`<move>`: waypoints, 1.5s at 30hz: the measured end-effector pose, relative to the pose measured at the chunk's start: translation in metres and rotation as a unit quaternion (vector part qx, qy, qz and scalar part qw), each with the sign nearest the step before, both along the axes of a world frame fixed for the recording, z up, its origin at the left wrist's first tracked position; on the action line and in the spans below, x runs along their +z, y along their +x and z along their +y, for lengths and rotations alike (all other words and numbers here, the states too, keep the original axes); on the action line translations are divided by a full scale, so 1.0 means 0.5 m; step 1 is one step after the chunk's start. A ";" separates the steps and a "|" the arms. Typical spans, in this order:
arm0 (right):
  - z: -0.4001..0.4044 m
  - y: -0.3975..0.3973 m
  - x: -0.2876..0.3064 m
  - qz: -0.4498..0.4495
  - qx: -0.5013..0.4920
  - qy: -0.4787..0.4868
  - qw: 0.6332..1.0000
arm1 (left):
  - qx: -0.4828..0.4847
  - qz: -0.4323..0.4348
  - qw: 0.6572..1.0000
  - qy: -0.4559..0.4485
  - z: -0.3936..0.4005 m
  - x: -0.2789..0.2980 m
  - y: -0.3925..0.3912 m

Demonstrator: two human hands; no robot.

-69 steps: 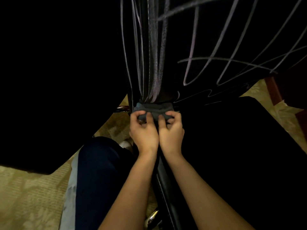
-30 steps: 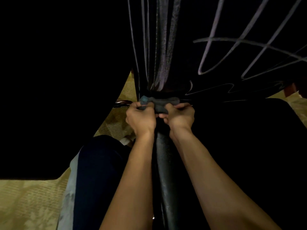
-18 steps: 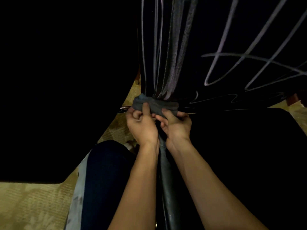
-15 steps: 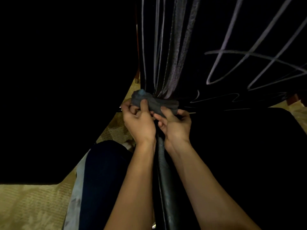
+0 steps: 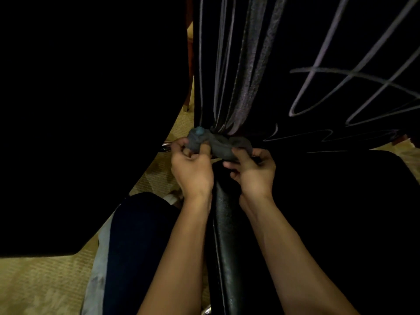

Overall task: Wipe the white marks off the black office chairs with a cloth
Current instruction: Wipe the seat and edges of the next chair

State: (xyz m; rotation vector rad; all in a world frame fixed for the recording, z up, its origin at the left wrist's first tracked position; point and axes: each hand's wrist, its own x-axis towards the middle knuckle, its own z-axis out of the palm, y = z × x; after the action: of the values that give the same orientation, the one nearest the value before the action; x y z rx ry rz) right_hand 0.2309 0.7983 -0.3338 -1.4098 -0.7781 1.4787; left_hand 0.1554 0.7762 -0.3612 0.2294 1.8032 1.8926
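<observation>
Cloth [image 5: 218, 145] lies bunched crosswise, nine to three o'clock, at the foot of the chair back [image 5: 284, 64]; left hand [image 5: 193, 169] and right hand [image 5: 252, 171] each pinch an end. White marks [image 5: 236, 64] run toward twelve.

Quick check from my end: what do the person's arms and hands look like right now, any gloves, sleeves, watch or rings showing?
Both forearms are bare up to the bottom edge of the picture, so no sleeves show. The left hand and the right hand wear no gloves. No watch, band or bracelet shows on either wrist, and no ring is visible on the fingers that can be seen, though some fingertips are hidden.
</observation>
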 end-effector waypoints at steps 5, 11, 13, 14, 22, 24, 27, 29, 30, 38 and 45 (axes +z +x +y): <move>0.030 0.011 -0.029 -0.163 0.060 0.015 0.985 | -0.066 0.077 0.973 -0.206 0.006 -0.040 -0.012; 0.047 0.005 -0.023 -0.039 -0.030 0.028 0.998 | -0.061 0.108 0.987 -0.101 0.028 -0.020 0.006; 0.051 0.016 -0.016 0.008 -0.059 0.037 0.998 | -0.063 0.134 0.988 -0.043 0.040 0.004 0.019; 0.049 0.020 -0.014 0.013 -0.062 0.041 0.997 | -0.061 0.141 0.988 -0.025 0.052 0.014 0.024; 0.057 0.028 -0.026 -0.022 -0.107 0.009 0.994 | -0.174 0.166 0.954 -0.180 0.131 0.008 0.028; 0.067 0.028 -0.022 -0.017 -0.108 0.000 0.994 | -0.184 0.171 0.945 -0.211 0.142 0.011 0.024; 0.075 0.032 -0.010 0.006 -0.117 -0.006 0.993 | -0.166 0.145 0.965 -0.139 0.143 0.012 0.034; 0.083 0.040 0.003 0.015 -0.118 0.011 0.993 | -0.148 0.117 0.981 -0.038 0.145 0.013 0.043; 0.088 0.046 0.007 0.015 -0.119 0.031 0.992 | -0.136 0.114 0.984 -0.011 0.150 0.015 0.046; 0.140 0.080 -0.015 -0.061 -0.135 -0.048 0.988 | -0.157 0.244 0.952 -0.102 0.185 0.003 0.084; 0.183 0.102 0.003 0.057 -0.164 -0.039 0.984 | -0.134 -0.048 0.987 -0.072 0.222 0.016 0.090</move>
State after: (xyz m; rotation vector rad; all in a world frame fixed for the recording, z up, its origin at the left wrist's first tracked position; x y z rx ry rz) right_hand 0.2816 0.8898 -0.3322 -1.4198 -0.3974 1.3283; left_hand 0.2002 0.8872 -0.3533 0.3060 1.7398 1.5552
